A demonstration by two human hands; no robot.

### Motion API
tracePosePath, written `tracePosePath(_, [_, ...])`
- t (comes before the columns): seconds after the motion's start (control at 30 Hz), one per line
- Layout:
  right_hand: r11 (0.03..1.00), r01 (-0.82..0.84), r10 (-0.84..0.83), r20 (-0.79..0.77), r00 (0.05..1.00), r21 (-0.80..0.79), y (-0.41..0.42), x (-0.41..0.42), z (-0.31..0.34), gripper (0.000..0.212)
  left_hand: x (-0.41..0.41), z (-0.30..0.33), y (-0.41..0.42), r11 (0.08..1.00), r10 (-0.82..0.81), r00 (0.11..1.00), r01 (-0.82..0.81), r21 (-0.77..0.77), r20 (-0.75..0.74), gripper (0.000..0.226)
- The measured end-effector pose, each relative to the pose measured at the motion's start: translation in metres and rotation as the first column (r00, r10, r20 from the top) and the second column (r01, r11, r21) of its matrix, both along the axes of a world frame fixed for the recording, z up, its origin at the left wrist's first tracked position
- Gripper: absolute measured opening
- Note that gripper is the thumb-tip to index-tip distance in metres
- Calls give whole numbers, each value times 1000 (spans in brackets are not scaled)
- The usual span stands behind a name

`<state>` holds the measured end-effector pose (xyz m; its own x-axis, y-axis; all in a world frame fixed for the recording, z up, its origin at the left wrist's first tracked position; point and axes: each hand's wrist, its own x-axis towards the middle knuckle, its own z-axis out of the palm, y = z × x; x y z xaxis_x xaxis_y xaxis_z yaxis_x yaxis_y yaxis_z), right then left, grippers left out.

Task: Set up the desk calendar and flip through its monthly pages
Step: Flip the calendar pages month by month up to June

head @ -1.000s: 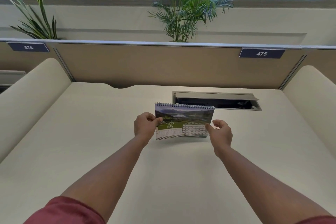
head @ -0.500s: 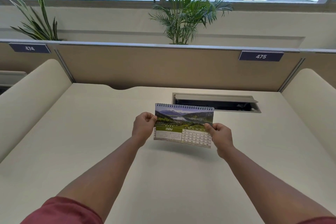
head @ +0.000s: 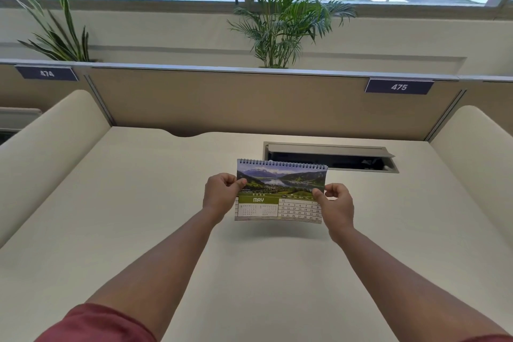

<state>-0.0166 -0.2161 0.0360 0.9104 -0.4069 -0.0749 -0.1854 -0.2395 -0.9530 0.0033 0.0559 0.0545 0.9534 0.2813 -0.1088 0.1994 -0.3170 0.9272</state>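
Calendar held up over the desk

Both hands pinched the desk calendar (head: 280, 191) — left hand (head: 219, 194) gripping its left edge, right hand (head: 337, 207) its right — clear above the desk (head: 138, 216), May page showing.

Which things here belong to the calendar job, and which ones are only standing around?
Part of the job:
- desk calendar, open at MAY, lifted above the desk
- left hand and right hand, pinching its two sides

Just there:
- cable box in the desk
- palm plant
- spiky plant
- number plates 474 and 475
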Motion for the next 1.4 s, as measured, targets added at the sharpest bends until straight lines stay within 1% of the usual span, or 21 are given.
tracePosePath(0.13, [1000, 15, -15, -13, 1000, -13, 1, 1, 1, 23, 0, 3, -4, 997, 40, 999, -42, 65, 19, 24])
tracePosePath(0.2, [999, 30, -31, -19, 999, -22, 0, 2, 2, 26, 0, 3, -3, 997, 49, 999, -50, 66, 24, 28])
tracePosePath(0.27, [1000, 16, -16, -35, 999, 8, -1, 1, 1, 28, 0, 2, -3, 998, 34, 999, -35, 52, 22, 29])
tracePosePath(0.33, [995, -39, 43, -40, 998, 96, -2, 0, 4, 26, -2, 2, -2, 1000, 15, 1000, -14, -22, 20, 29])
tracePosePath(0.4, [958, -91, 111, -60, 992, 271, -3, -1, 12, 28, 0, 4, -1, 980, 1, 1000, -1, -198, 2, 30])
tracePosePath(0.47, [862, -94, 176, -122, 977, 498, -7, 1, 19, 31, 2, 7, 2, 929, 0, 999, -12, -369, -33, 32])
tracePosePath(0.5, [786, -90, 214, -132, 968, 612, -9, 2, 22, 34, 4, 8, 4, 900, 17, 998, -39, -435, -56, 35])
tracePosePath(0.57, [607, -101, 281, -94, 955, 789, -12, 6, 27, 46, 8, 10, 7, 860, 54, 995, -88, -502, -81, 23])
tracePosePath(0.6, [518, -126, 306, -45, 951, 846, -11, 7, 32, 50, 10, 9, 9, 858, 49, 996, -83, -507, -79, 25])
tracePosePath(0.63, [456, -155, 320, 1, 947, 876, -11, 7, 37, 49, 12, 9, 10, 851, 24, 997, -60, -522, -74, 28])
tracePosePath(0.67, [420, -178, 323, 36, 946, 890, -10, 7, 43, 46, 12, 10, 11, 846, -14, 998, -23, -533, -66, 28])
tracePosePath(0.7, [412, -186, 312, 54, 948, 892, -10, 7, 48, 42, 13, 11, 10, 829, -50, 997, 10, -559, -56, 28])
tracePosePath(0.77, [441, -184, 270, 66, 961, 878, -9, 11, 52, 33, 16, 16, 8, 797, -102, 994, 54, -601, -46, 34])
tracePosePath(0.8, [479, -177, 241, 65, 968, 860, -9, 13, 52, 30, 18, 20, 5, 796, -112, 993, 61, -602, -47, 31])
tracePosePath(0.83, [535, -166, 214, 57, 975, 829, -10, 16, 51, 33, 20, 24, 3, 798, -114, 993, 66, -600, -43, 25])
tracePosePath(0.93, [722, -174, 191, 49, 980, 670, -7, 23, 50, 49, 28, 29, -2, 864, -86, 996, 69, -499, -11, 17])
tracePosePath(1.03, [853, -145, 151, 29, 988, 502, -1, 25, 50, 46, 33, 27, -4, 916, -67, 997, 78, -394, 41, 22])
tracePosePath(1.13, [913, -84, 89, 6, 996, 400, 2, 28, 50, 33, 35, 24, -6, 963, -86, 994, 101, -251, 71, 24])
tracePosePath(1.23, [947, -67, 83, -40, 996, 315, 1, 30, 48, 24, 33, 21, -7, 985, -114, 992, 120, -122, 59, 30])
tracePosePath(1.33, [965, -85, 116, -112, 987, 247, -1, 32, 40, 17, 34, 16, -7, 979, -149, 989, 146, -144, -12, 38])
tracePosePath(1.4, [973, -94, 127, -150, 981, 212, -2, 33, 34, 17, 33, 13, -7, 976, -156, 986, 145, -164, -58, 39])
